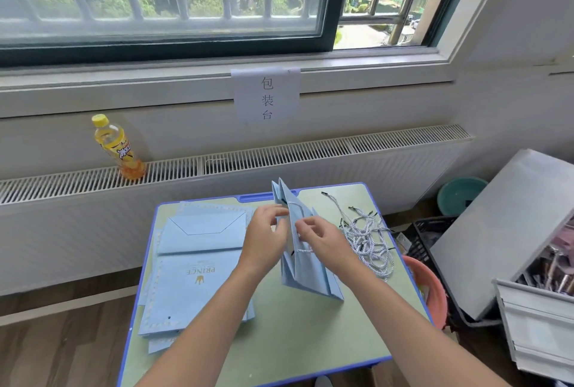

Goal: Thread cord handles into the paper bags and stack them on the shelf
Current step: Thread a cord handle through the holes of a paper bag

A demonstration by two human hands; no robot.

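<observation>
Threading is the step in hand, it seems — the paper bag (306, 257) stands folded on the surface (279, 330), its long axis running away from the person, mouth edge uppermost. The left hand (265, 236) steadies its near-left face, fingers curled against it. The right hand (323, 239) pinches a cord (302, 250) at the bag's side. Next likely needs the cord's tip fed through a hole. Spare cords (366, 234) lie just right of the fingers.
</observation>
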